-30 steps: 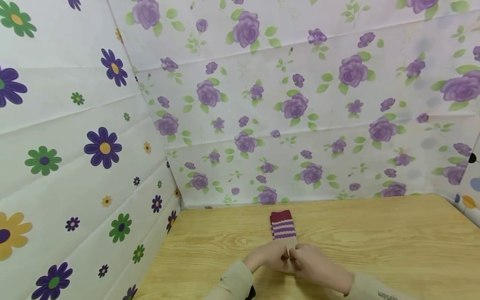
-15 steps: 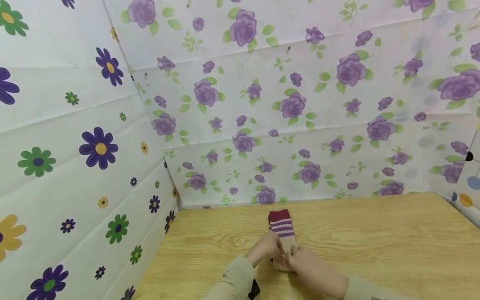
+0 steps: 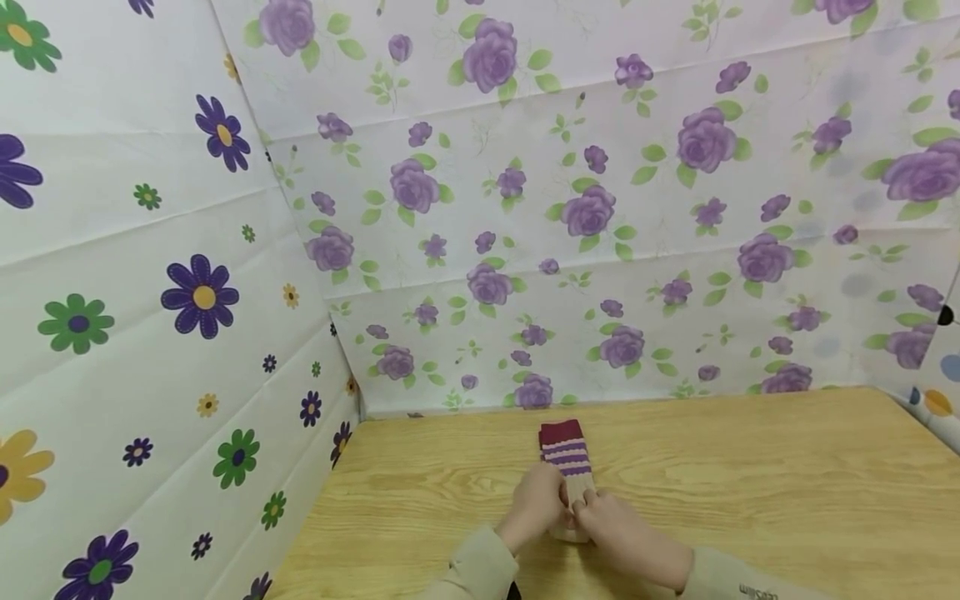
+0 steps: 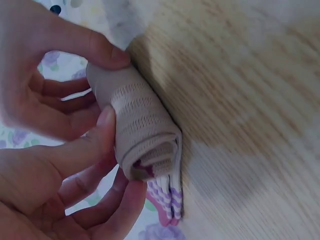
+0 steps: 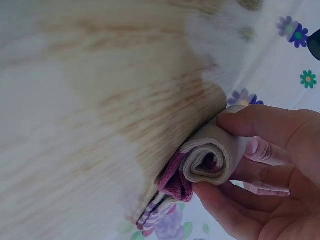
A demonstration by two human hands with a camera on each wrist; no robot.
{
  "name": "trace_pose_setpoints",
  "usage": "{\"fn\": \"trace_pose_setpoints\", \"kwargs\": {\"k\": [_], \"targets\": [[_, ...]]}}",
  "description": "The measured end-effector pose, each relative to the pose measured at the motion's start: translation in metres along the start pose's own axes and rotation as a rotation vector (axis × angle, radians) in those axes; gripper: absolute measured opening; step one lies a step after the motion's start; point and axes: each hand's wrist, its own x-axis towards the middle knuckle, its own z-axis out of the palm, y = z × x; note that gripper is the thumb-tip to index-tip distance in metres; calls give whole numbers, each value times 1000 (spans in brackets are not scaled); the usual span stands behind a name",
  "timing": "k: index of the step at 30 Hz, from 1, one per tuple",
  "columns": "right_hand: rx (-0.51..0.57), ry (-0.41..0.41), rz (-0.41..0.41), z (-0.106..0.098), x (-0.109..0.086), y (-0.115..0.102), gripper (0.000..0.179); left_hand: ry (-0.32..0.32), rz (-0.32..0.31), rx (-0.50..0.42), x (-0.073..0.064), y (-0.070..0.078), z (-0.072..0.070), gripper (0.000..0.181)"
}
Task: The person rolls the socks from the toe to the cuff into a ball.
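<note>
A pair of cream knitted socks (image 3: 579, 485) with purple stripes and a maroon cuff lies on the wooden table, cuff end pointing away from me. The toe end is wound into a roll (image 4: 142, 112), its spiral showing in the right wrist view. My left hand (image 3: 537, 505) grips the roll from the left, thumb (image 4: 102, 131) on one side and fingers below its end. From the right, my right hand (image 3: 619, 530) holds the other end between thumb (image 5: 250, 120) and fingers (image 5: 215, 202). The striped part stays flat, layered beyond the roll. Both hands partly hide the roll in the head view.
The wooden table (image 3: 750, 475) extends to both sides of the socks. A sheet with purple roses (image 3: 487, 283) hangs behind it, and a daisy-patterned sheet (image 3: 150, 333) stands along the left.
Both hands parted from close together at the toe end, the left shifting up and left, then regripping lower. The cuff stays in place while the lower part appears rolled up a little.
</note>
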Motion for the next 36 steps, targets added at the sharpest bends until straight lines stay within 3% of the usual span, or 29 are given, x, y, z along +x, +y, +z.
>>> {"fn": "trace_pose_setpoints", "kwargs": {"k": [9,14,20,24,30,36], "targets": [[160,0,-25,3,-1,9,17,32,60,124,-6,5,5,17],[168,7,-27,5,2,15,20,16,96,171,-7,5,5,14],[277,11,-3,7,5,23,27,-117,152,29,-7,-4,0,24],[384,-11,27,6,7,27,27,-190,204,-24,-5,-10,-4,10],[508,-69,70,0,10,32,33,-189,305,109,-2,-14,0,11],[650,-218,147,-5,19,40,37,-185,352,199,0,-12,5,13]]}}
